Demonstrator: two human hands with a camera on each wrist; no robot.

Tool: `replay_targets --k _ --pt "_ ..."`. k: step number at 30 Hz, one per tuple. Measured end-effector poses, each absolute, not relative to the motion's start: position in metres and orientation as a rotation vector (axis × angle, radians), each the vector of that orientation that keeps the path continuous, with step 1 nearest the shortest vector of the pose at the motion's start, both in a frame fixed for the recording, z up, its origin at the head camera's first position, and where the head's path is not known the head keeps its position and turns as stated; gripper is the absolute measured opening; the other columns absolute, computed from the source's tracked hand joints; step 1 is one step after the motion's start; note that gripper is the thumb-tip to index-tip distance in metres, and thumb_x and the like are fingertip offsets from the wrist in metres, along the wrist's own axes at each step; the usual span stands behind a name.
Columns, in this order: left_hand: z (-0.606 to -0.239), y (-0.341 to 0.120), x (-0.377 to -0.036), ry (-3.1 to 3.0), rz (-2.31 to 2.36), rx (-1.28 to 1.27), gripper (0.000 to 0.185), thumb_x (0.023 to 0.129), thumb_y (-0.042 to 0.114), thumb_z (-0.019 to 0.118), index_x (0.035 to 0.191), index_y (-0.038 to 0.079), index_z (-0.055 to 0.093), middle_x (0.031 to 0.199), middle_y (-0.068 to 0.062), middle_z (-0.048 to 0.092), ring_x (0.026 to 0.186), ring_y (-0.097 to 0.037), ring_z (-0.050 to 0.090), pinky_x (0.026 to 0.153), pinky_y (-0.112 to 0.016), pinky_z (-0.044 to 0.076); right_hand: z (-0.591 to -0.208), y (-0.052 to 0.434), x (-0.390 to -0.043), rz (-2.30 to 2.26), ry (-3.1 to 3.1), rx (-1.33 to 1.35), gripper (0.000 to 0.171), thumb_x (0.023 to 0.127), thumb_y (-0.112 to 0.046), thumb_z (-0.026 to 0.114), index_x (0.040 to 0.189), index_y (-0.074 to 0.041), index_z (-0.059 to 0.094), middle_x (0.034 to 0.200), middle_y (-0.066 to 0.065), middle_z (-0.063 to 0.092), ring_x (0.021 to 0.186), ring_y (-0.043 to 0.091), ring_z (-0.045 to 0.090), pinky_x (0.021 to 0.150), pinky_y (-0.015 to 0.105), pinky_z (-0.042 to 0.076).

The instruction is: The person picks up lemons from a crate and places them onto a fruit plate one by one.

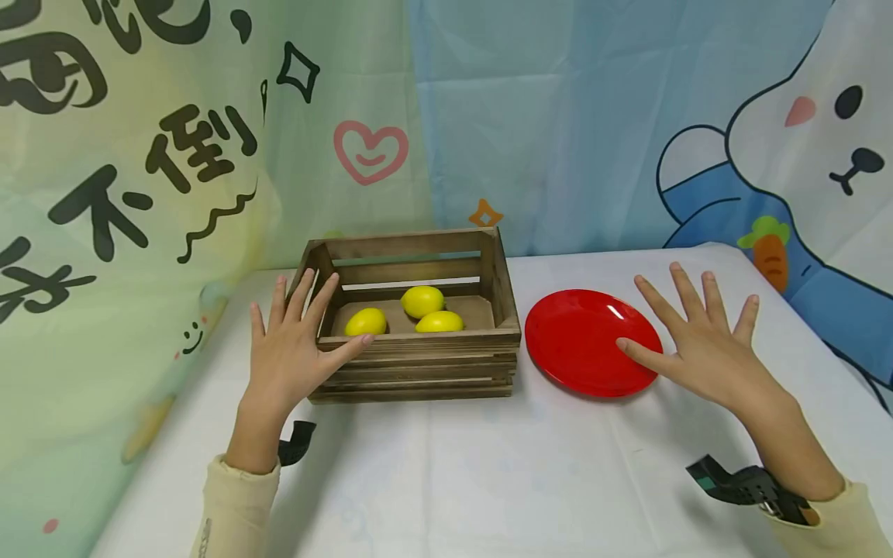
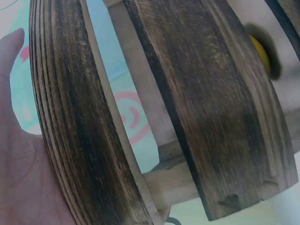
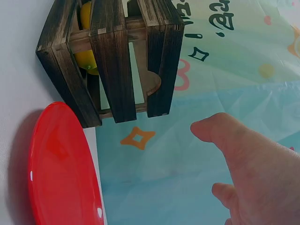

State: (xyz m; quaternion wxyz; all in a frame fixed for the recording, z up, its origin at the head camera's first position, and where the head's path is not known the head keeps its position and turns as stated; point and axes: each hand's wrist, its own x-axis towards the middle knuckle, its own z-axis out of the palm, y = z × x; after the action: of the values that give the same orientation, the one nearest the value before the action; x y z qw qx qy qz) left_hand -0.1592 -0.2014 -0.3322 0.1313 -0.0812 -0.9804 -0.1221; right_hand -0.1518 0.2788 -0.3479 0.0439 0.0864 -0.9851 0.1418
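Observation:
A slatted brown wooden crate stands on the white table, holding three yellow lemons. My left hand, fingers spread, is in front of the crate's left end; whether it touches the wood cannot be told. In the left wrist view the crate's slats fill most of the picture, with part of the hand at the left edge. To the right of the crate lies a red plate. My right hand spreads its fingers over the plate's right edge and holds nothing. The right wrist view shows its thumb apart from the plate.
The white tablecloth covers the table. Behind it hangs a printed curtain with a heart, lettering and a white cartoon animal. Dark straps sit at both wrists, by cream sleeves.

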Motion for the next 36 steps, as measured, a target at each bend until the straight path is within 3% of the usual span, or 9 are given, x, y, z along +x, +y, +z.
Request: replay_targets --k 6,12,19,23,30,33,36 --pt "-0.336 -0.205 -0.157 -2.781 -0.378 -0.236 0.093 0.080 0.073 0.058 0.156 0.035 0.020 0.162 -0.007 0.020 0.148 -0.040 0.008 0.110 -0.071 0.006 -0.347 0.276 -0.153 0.435 -3.001 0.274 0.100 0.085 -0.051 0.065 0.157 -0.022 0.004 0.160 0.022 -0.015 0.142 0.050 -0.021 0.093 0.071 -0.029" --pt "-0.342 -0.211 -0.156 -2.623 -0.398 -0.268 0.093 0.074 0.069 0.068 0.151 0.029 0.035 0.157 -0.008 0.034 0.145 -0.039 0.024 0.110 -0.065 0.021 -0.346 0.273 -0.151 0.422 -2.964 0.303 0.101 0.083 -0.049 0.068 0.158 -0.023 0.004 0.161 0.019 -0.014 0.143 0.049 -0.018 0.095 0.070 -0.028" --pt "-0.351 -0.220 -0.156 -2.416 -0.439 -0.316 0.096 0.074 0.088 0.045 0.141 0.020 0.052 0.145 -0.011 0.050 0.138 -0.036 0.039 0.102 -0.063 0.035 -0.344 0.268 -0.153 0.449 -2.946 0.337 0.100 0.083 -0.045 0.070 0.158 -0.022 0.007 0.161 0.021 -0.010 0.144 0.049 -0.015 0.098 0.072 -0.023" --pt "-0.355 -0.226 -0.154 -2.402 -0.461 -0.311 0.096 0.073 0.087 0.047 0.139 0.018 0.054 0.144 -0.012 0.051 0.136 -0.037 0.041 0.098 -0.065 0.037 -0.342 0.264 -0.151 0.459 -2.901 0.400 0.100 0.082 -0.039 0.073 0.158 -0.023 0.010 0.162 0.021 -0.004 0.145 0.049 -0.009 0.102 0.072 -0.019" --pt "-0.363 -0.237 -0.153 -2.439 -0.498 -0.307 0.086 0.073 0.072 0.066 0.139 0.019 0.054 0.143 -0.018 0.049 0.135 -0.040 0.041 0.097 -0.065 0.037 -0.340 0.257 -0.150 0.504 -2.774 0.520 0.098 0.079 -0.031 0.075 0.157 -0.021 0.018 0.162 0.018 0.006 0.147 0.045 -0.001 0.108 0.072 -0.006" --pt "-0.368 -0.242 -0.152 -2.430 -0.551 -0.340 0.083 0.077 0.069 0.066 0.138 0.014 0.055 0.144 -0.021 0.047 0.131 -0.043 0.044 0.095 -0.065 0.040 -0.337 0.251 -0.151 0.559 -2.744 0.555 0.098 0.077 -0.028 0.077 0.157 -0.023 0.020 0.162 0.016 0.010 0.147 0.043 0.003 0.105 0.076 0.006" --pt "-0.373 -0.245 -0.151 -2.444 -0.652 -0.354 0.077 0.080 0.055 0.074 0.140 0.012 0.053 0.149 -0.019 0.042 0.130 -0.045 0.044 0.095 -0.064 0.041 -0.336 0.244 -0.153 0.595 -2.730 0.592 0.099 0.075 -0.026 0.078 0.156 -0.025 0.022 0.162 0.014 0.013 0.147 0.041 0.006 0.100 0.080 0.015"
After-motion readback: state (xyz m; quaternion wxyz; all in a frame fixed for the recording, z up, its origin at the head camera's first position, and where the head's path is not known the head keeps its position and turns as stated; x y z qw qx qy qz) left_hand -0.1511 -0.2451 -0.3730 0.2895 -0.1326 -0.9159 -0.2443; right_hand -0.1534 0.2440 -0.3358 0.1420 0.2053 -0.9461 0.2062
